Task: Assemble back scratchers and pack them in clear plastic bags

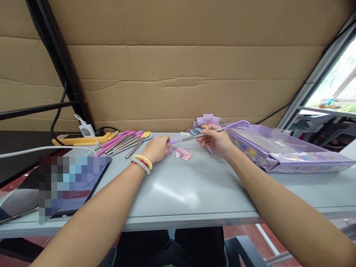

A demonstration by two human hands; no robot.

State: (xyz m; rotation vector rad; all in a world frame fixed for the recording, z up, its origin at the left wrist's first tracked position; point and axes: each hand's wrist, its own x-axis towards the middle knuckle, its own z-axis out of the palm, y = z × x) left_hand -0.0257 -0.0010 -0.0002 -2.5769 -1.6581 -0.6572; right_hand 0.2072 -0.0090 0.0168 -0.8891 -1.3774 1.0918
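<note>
My left hand (158, 148), with beaded bracelets at the wrist, is closed around a short purple tube (175, 141) that points right. My right hand (216, 140) grips the metal shaft of a back scratcher (191, 137), whose purple claw-shaped head sticks out to the right. The bare end of the shaft lies very close to the tube's end; I cannot tell whether they touch. Below the hands, small pink and purple printed cards (184, 154) lie on the table (178, 189). To the left rests a pile of back scratchers (122, 144) with pink, purple, yellow and blue ends.
An open purple printed box (274, 157) with clear plastic in it stands at right. More cards (206, 119) are stacked by the cardboard wall (178, 63). At left are a tablet (80, 185), a yellow device (83, 138) and a white charger (86, 129) with its cable.
</note>
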